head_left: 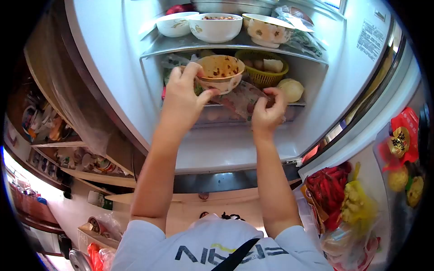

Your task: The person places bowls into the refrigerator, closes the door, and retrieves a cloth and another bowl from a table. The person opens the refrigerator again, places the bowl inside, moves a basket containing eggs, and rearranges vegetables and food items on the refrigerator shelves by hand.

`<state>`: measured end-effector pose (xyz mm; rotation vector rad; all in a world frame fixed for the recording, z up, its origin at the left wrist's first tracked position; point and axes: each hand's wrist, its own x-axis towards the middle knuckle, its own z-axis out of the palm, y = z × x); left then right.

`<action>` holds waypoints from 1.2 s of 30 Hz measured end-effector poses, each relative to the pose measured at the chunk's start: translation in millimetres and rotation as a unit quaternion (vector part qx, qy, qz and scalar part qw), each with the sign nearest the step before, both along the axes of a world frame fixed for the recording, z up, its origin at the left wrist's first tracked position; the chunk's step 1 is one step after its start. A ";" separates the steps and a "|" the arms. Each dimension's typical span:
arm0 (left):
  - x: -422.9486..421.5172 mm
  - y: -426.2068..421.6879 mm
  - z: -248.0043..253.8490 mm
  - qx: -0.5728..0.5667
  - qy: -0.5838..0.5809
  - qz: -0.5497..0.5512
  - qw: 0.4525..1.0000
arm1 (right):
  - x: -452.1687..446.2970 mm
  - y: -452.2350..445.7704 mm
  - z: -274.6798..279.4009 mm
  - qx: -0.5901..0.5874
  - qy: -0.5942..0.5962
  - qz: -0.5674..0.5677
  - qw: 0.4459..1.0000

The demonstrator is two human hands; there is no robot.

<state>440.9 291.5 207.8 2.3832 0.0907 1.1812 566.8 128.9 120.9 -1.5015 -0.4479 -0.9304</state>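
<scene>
My left hand (184, 95) grips the rim of a patterned bowl (221, 82), thumb below the rim and fingers over its left side. Reddish-brown sauce remnants coat the bowl's inside. It is tilted a little toward me in front of the fridge's lower shelf. Just to its right, my right hand (270, 108) pinches a clear plastic bag (244, 97) with something reddish in it. Behind that bag sits a yellow-green basket (257, 80) with pale round and white pieces inside. A pale round vegetable (290, 90) lies beside my right fingers.
Two white bowls (216, 29) and a flower-patterned bowl (267, 30) stand on the upper glass shelf (235, 46). The fridge door (357, 67) is swung out to the right. Red peppers (329, 189) and a yellow mesh bag (359, 203) are at lower right. Cluttered wooden shelves (90, 144) rise at left.
</scene>
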 end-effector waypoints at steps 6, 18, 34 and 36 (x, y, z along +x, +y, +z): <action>17.1 -15.4 -24.3 -0.028 0.015 -0.035 0.999 | 14.6 -25.3 -1.6 -0.137 -0.043 -0.271 0.952; 19.4 -17.4 -33.9 -0.027 0.016 -0.035 0.999 | 22.1 -38.7 28.5 -0.184 0.206 -0.302 0.913; 18.1 -17.4 -38.5 -0.048 -0.004 -0.046 0.998 | 43.1 -49.3 5.8 -0.098 0.090 -0.331 0.934; 18.5 -16.9 -39.7 -0.045 -0.008 -0.048 0.998 | 45.1 -51.8 5.8 -0.056 0.006 -0.304 0.951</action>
